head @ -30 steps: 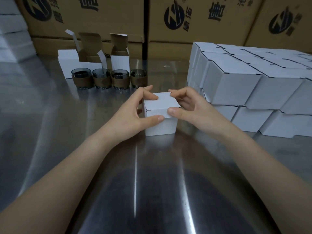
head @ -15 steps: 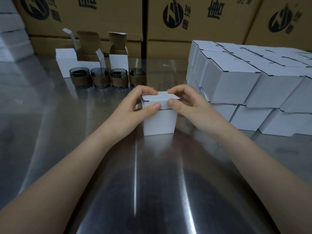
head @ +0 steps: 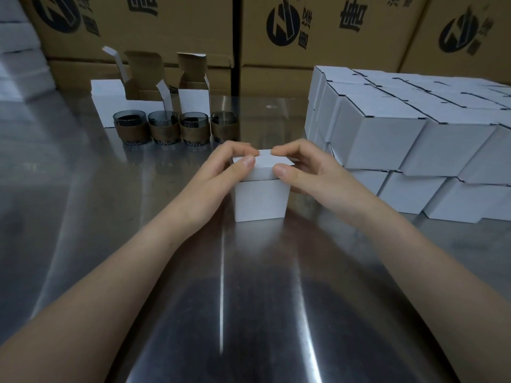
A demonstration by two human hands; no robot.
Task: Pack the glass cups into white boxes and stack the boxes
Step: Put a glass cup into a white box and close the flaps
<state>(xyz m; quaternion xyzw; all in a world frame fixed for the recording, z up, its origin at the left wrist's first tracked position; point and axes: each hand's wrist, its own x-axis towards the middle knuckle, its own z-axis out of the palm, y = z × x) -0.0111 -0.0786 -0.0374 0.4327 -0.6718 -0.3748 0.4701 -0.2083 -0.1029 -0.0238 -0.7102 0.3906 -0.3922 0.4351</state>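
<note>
Left hand: the left hand point(head: 218, 172) pinched the lid point(head: 265, 165) at its left end, thumb on the front edge, fingers curled over the top.
Right hand: the right hand point(head: 307, 172) clamped the lid's right end the same way.
Box: the box point(head: 260, 200) stood upright on the table point(head: 83, 205), between the hands and straight ahead. Whether its flap was fully tucked in could not be told.
Bearing: the stack point(head: 387, 139) of closed boxes stood to the right, just beside the right hand, which was the nearer one.
Cups: four cups point(head: 163, 128) stood in a row behind and to the left, with open boxes point(head: 193, 99) behind them.
Obstacles: nothing seemed to lie between box and stack.
Backdrop: cartons point(head: 166, 31).
</note>
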